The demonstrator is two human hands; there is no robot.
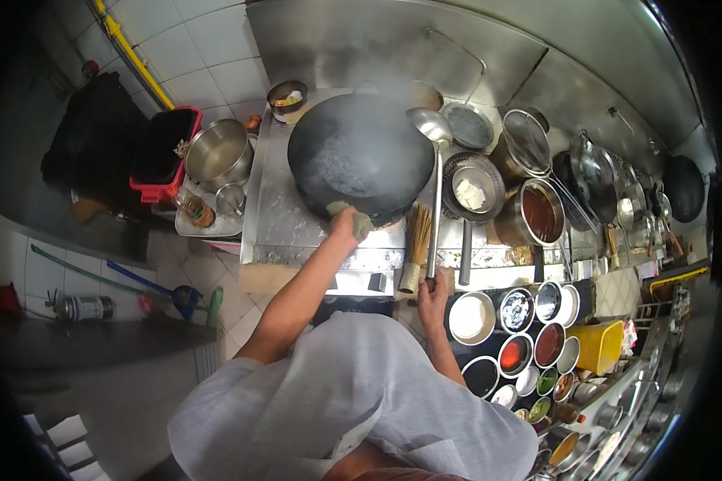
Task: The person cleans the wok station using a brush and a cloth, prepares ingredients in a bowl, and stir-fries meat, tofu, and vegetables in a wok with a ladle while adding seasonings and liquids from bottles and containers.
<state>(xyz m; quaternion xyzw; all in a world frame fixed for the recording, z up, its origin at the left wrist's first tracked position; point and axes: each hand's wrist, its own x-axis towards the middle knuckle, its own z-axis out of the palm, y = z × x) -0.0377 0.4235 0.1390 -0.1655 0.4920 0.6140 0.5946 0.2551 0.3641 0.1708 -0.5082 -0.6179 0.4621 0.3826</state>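
A large dark wok [361, 152] sits on the stove, steaming, with some bubbling liquid in its bottom. My left hand [343, 226] is closed around a folded greenish cloth [362, 226] at the wok's near rim. My right hand [435, 295] is closed at the lower end of the long handle of a metal ladle [431, 126]. The ladle's bowl rests at the wok's right edge. A bamboo wok brush [417, 240] lies just left of the handle, its butt end close to my right hand.
Right of the ladle are a strainer [473, 190] holding white pieces and a pot of brown sauce [542, 212]. Several seasoning containers [472, 317] stand at my right. A steel pot [218, 152] and a bottle [194, 208] are on the left.
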